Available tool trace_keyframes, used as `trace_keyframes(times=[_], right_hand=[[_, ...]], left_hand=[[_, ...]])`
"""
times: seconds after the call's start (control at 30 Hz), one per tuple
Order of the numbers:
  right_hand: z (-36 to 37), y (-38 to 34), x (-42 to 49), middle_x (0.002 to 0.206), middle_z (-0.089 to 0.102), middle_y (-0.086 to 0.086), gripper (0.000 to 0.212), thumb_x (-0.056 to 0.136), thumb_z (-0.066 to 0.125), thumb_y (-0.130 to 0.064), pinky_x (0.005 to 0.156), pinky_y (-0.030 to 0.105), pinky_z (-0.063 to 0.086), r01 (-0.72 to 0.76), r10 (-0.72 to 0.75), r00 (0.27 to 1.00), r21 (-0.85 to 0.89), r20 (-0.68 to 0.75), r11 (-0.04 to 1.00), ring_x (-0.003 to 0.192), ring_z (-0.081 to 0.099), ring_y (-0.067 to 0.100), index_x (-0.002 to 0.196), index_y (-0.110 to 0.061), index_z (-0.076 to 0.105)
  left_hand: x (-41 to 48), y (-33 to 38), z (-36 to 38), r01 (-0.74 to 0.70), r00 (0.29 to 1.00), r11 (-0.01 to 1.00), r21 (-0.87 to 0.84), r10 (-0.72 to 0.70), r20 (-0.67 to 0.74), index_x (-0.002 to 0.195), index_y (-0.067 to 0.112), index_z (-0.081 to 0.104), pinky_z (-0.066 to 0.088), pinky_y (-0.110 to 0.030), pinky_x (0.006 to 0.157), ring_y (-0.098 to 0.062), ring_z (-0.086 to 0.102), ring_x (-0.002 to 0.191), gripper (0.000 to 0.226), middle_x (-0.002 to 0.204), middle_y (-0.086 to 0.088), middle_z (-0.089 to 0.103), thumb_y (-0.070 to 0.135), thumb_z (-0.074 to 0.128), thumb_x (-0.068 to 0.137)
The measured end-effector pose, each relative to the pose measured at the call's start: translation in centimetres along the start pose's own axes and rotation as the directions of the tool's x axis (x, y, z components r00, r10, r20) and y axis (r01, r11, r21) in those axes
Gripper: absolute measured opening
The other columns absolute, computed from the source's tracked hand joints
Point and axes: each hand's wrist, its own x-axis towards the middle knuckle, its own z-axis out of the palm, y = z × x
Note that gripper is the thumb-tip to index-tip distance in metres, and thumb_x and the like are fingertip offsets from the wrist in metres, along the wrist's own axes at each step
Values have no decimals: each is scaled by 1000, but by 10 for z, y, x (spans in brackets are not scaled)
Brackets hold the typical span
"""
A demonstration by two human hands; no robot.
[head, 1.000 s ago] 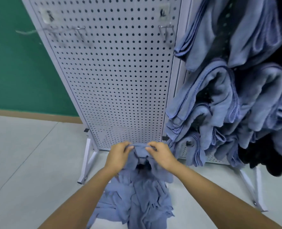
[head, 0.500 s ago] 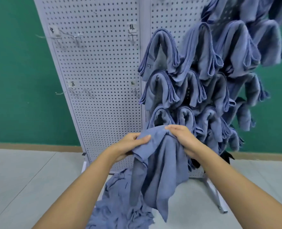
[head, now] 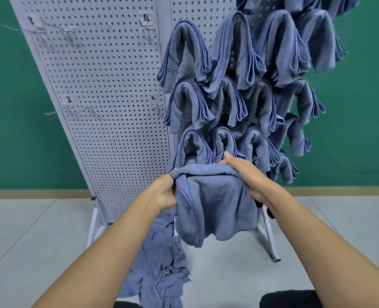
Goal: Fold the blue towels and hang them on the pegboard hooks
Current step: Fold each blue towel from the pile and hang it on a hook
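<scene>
– While the left hand (head: 161, 194) and right hand (head: 248, 176) grip it, where is the blue towel (head: 215, 203)?
– Raised before the pegboard (head: 108, 107); fingers (head: 228, 157) of both clamped on its top edge.

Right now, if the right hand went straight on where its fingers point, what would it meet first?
Most likely the hung towel in the lowest row, just beyond the right hand, which grips the loose towel; the depth between them is unclear.
</scene>
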Motion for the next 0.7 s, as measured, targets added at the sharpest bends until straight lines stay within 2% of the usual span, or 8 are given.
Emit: trace_keyframes(times=[0.07,0.13,0.2,0.33,0.43,0.53,0.63,0.7], right_hand=[[-2,-5,-7,108,71,5,42,84,64,-53,89,32,52,-19,16,995,28,103,999,100,68,19,108,-20,67],[-2,-6,-10,113,68,7,44,74,79,-39,86,33,54,-39,38,985,3,168,999,100,67,20,113,-24,65],[0,-4,-9,107,68,9,31,78,77,-22,83,32,56,-33,34,989,-10,141,999,94,66,20,108,-21,67],[5,-1,-3,107,71,16,22,92,61,-20,91,39,52,-29,28,1000,77,14,997,97,67,26,108,-6,68],[10,-2,-3,103,73,10,24,96,56,-26,88,35,54,-40,35,998,120,47,992,99,69,25,109,-11,70],[11,-5,-7,101,74,8,28,93,59,-33,84,32,55,-29,15,994,126,105,992,94,70,20,109,-13,69],[5,-5,-10,88,71,0,22,82,74,-28,72,24,53,56,-44,989,-83,145,995,80,68,12,98,-14,67],[-4,-3,-7,83,65,-3,25,78,79,-25,66,18,49,110,-65,987,-321,146,941,73,63,9,94,-15,62]], left_hand=[[-1,3,-5,12,1000,993,-121,-9,26,124,-2,57,55,-44,88,-32,64,104,41,118,-21,64,29,41,101],[2,6,-14,15,998,979,-204,-2,64,128,-3,54,50,-47,94,-34,60,113,69,125,-20,60,56,37,96],[-3,10,-18,-17,991,980,-199,43,126,129,1,54,47,-50,99,-32,52,122,84,128,-12,53,69,49,81],[-14,12,-16,-188,968,978,88,169,187,124,18,59,55,-40,88,-27,58,111,72,123,-13,60,27,89,59],[-12,5,-9,-302,953,890,342,295,73,115,13,63,54,-28,80,-20,63,103,44,112,-8,66,2,75,74],[-13,6,-4,-344,912,850,398,403,-73,96,12,68,52,-28,77,-16,66,89,10,90,0,72,9,65,86],[-15,20,-2,-402,854,807,434,501,-141,84,15,66,50,-24,70,-11,64,71,13,67,8,71,8,59,92],[-18,32,0,-462,822,762,454,560,-104,83,16,68,50,-20,71,-8,64,73,19,69,9,71,3,56,92]])
